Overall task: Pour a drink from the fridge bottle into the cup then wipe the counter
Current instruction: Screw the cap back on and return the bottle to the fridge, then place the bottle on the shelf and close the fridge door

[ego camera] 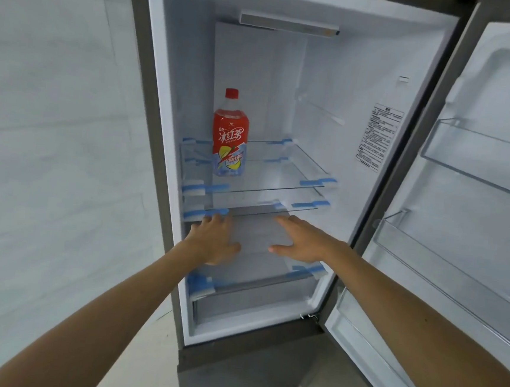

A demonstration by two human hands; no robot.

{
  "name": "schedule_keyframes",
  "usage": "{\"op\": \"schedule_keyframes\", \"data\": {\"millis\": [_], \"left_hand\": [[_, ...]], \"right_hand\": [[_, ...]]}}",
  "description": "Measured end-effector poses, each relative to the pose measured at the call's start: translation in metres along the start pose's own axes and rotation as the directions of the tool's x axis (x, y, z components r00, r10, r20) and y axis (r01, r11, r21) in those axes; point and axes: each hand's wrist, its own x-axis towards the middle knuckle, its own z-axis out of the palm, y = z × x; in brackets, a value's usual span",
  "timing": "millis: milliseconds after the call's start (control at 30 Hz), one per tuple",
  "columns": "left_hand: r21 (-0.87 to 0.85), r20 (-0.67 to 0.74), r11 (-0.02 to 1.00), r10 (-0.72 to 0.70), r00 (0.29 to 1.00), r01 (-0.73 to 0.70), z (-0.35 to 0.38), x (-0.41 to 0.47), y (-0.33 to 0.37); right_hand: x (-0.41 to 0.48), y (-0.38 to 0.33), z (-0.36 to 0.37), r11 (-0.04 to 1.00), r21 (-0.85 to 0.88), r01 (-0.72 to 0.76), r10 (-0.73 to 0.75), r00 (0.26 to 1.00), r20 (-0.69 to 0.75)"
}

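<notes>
A plastic bottle [229, 135] with a red cap and a red and blue label stands upright on the left of a glass shelf [280, 177] inside the open fridge. My left hand [214, 240] reaches into the fridge below that shelf, fingers straight and holding nothing. My right hand [300, 239] reaches in beside it, also flat and empty. Both hands are well below the bottle and apart from it. No cup is in view.
The fridge door [479, 182] stands open to the right, with bare clear door racks. Several glass shelves with blue clips sit stacked in the fridge. A pale tiled wall [51, 144] lies to the left, and a beige floor below.
</notes>
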Motion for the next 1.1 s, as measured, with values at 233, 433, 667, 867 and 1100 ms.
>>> {"op": "schedule_keyframes", "data": {"millis": [233,433,667,867,1100], "left_hand": [[0.072,0.007,0.997,-0.032,0.999,0.032,0.009,-0.035,0.019],[0.081,0.003,0.994,-0.07,0.998,0.07,0.018,-0.08,0.055],[0.06,-0.018,0.993,-0.098,0.995,0.099,0.038,-0.144,0.099],[0.002,-0.008,0.994,-0.105,0.994,0.105,0.055,-0.189,0.12],[0.041,-0.021,0.996,-0.076,0.997,0.077,0.059,-0.229,0.138]], "right_hand": [[-0.043,-0.005,0.008,0.998,-0.054,0.014,-0.014,1.0,-0.005],[-0.094,-0.003,0.021,0.996,-0.088,0.029,-0.031,0.999,-0.019],[-0.159,0.002,0.043,0.99,-0.122,0.075,-0.079,0.996,-0.029],[-0.208,-0.001,0.058,0.997,-0.008,0.074,-0.074,0.997,-0.034],[-0.257,-0.006,0.062,0.999,-0.022,0.05,-0.051,0.996,-0.072]]}}
